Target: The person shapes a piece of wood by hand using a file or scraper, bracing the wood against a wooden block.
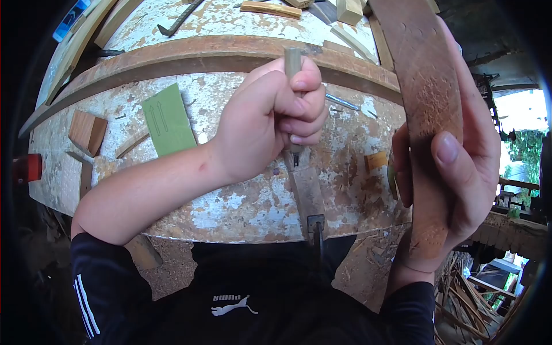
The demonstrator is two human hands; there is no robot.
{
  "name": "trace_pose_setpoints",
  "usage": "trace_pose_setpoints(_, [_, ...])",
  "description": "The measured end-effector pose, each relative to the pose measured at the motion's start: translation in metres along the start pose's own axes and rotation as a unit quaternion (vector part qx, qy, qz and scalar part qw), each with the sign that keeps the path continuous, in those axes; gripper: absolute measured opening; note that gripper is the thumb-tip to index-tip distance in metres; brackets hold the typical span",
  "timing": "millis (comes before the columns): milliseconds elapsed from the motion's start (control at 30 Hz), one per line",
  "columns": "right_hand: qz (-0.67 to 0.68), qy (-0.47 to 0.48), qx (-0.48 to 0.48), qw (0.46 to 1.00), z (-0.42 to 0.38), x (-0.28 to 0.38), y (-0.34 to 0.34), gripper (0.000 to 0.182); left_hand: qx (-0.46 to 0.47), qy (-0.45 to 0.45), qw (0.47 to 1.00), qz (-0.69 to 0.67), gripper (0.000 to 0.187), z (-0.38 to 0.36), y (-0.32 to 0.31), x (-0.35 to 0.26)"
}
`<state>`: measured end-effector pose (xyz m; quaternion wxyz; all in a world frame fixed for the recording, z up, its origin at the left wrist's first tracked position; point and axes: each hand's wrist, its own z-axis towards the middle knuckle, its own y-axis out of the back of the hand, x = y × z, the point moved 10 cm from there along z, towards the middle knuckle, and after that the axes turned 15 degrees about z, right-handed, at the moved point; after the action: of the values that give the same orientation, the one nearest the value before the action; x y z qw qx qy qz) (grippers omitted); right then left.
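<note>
My left hand (270, 109) is closed in a fist around the wooden handle of a chisel (292, 59), which stands roughly upright. Below the fist, its dark metal end (296, 159) meets the far end of a narrow wood piece (307, 192); the exact contact is too small to tell. A metal clamp (316, 223) sits over that piece at the bench's near edge. My right hand (474, 155) grips a long, dented brown wooden bat (431, 86), raised close to the camera on the right, apart from the chisel.
A long wooden beam (201, 53) lies across the paint-worn bench (218, 215). Left of my forearm are a green sheet (169, 121) and a wood block (87, 132). A metal rod (343, 102) lies beyond my left hand. An iron bar (179, 20) rests at the back.
</note>
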<state>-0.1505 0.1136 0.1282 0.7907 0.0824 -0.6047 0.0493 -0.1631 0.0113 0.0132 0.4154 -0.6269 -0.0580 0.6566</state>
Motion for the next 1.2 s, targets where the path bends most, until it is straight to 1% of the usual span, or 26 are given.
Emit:
trace_pose_setpoints(67, [0.000, -0.017, 0.092, 0.996, 0.003, -0.004, 0.003, 0.087, 0.012, -0.004, 1.000, 0.029, 0.018, -0.002, -0.004, -0.002])
trace_pose_setpoints(167, [0.007, -0.025, 0.111, 0.993, 0.002, -0.005, 0.002, 0.088, -0.003, 0.002, 0.998, 0.060, 0.020, -0.004, -0.006, -0.004])
trace_pose_setpoints(267, [0.024, 0.032, 0.092, 0.995, 0.003, 0.000, 0.006, 0.086, -0.021, 0.003, 0.993, 0.113, 0.023, -0.006, -0.012, -0.007])
trace_pose_setpoints(333, [0.067, -0.104, 0.156, 0.980, 0.008, -0.005, 0.012, 0.065, -0.018, 0.009, 0.990, 0.138, 0.024, -0.007, -0.016, -0.008])
trace_pose_setpoints(400, [0.108, -0.238, 0.218, 0.940, 0.008, 0.006, 0.026, 0.047, -0.014, 0.004, 0.987, 0.161, 0.025, -0.008, -0.018, -0.009])
trace_pose_setpoints(433, [0.127, -0.301, 0.249, 0.912, 0.001, 0.005, 0.024, 0.042, -0.011, -0.004, 0.985, 0.173, 0.026, -0.009, -0.019, -0.008])
trace_pose_setpoints(500, [0.096, -0.190, 0.183, 0.960, 0.011, 0.009, 0.017, 0.046, -0.004, -0.024, 0.982, 0.188, 0.027, -0.011, -0.023, -0.009])
trace_pose_setpoints(567, [0.062, -0.074, 0.110, 0.989, 0.007, 0.006, -0.002, 0.056, 0.006, -0.046, 0.980, 0.193, 0.029, -0.015, -0.025, -0.006])
trace_pose_setpoints(600, [0.045, -0.015, 0.070, 0.996, 0.004, 0.007, -0.007, 0.062, 0.041, -0.076, 0.975, 0.203, 0.008, -0.015, -0.026, -0.009])
trace_pose_setpoints(633, [0.027, 0.044, 0.033, 0.998, 0.002, 0.015, -0.006, 0.070, 0.049, -0.080, 0.974, 0.205, 0.008, -0.013, -0.024, -0.008])
trace_pose_setpoints(667, [0.044, -0.096, 0.148, 0.983, 0.006, 0.018, 0.025, 0.052, 0.055, -0.080, 0.974, 0.204, 0.008, -0.012, -0.025, -0.008])
trace_pose_setpoints(700, [0.083, -0.060, 0.155, 0.983, 0.006, 0.020, 0.016, 0.045, 0.060, -0.081, 0.974, 0.204, 0.007, -0.011, -0.026, -0.007])
trace_pose_setpoints(800, [0.201, 0.059, 0.164, 0.964, -0.003, 0.015, -0.025, 0.032, 0.000, -0.030, 0.975, 0.219, 0.007, -0.010, -0.022, -0.009])
trace_pose_setpoints(833, [-0.090, 0.017, 0.146, 0.985, 0.001, 0.024, -0.033, 0.047, -0.015, -0.016, 0.974, 0.226, 0.007, -0.009, -0.021, -0.010])
trace_pose_setpoints(867, [-0.057, -0.017, 0.139, 0.988, 0.006, 0.020, -0.030, 0.057, -0.031, -0.003, 0.972, 0.232, 0.007, -0.007, -0.018, -0.010])
trace_pose_setpoints(900, [-0.024, -0.055, 0.135, 0.989, 0.009, 0.014, -0.028, 0.068, -0.030, 0.009, 0.991, 0.132, 0.006, -0.005, -0.011, -0.003])
trace_pose_setpoints(967, [-0.041, -0.123, 0.148, 0.980, 0.013, 0.014, 0.002, 0.074, -0.032, 0.030, 0.996, -0.073, 0.008, 0.003, 0.011, 0.016])
trace_pose_setpoints(1000, [-0.068, -0.033, -0.051, 0.996, 0.004, 0.018, 0.032, 0.070, -0.097, 0.069, 0.975, -0.189, 0.004, 0.003, 0.025, 0.033])
trace_pose_setpoints(1033, [0.059, -0.067, 0.090, 0.992, 0.010, 0.011, 0.013, 0.064, -0.108, 0.066, 0.973, -0.191, 0.004, 0.002, 0.029, 0.038])
trace_pose_setpoints(1100, [0.207, -0.056, 0.034, 0.976, 0.008, -0.008, 0.018, 0.059, -0.133, 0.061, 0.971, -0.188, 0.005, 0.002, 0.028, 0.039])
trace_pose_setpoints(1200, [0.150, 0.004, 0.072, 0.986, 0.001, -0.011, 0.006, 0.057, -0.106, 0.014, 0.989, -0.107, 0.006, 0.006, 0.023, 0.021])
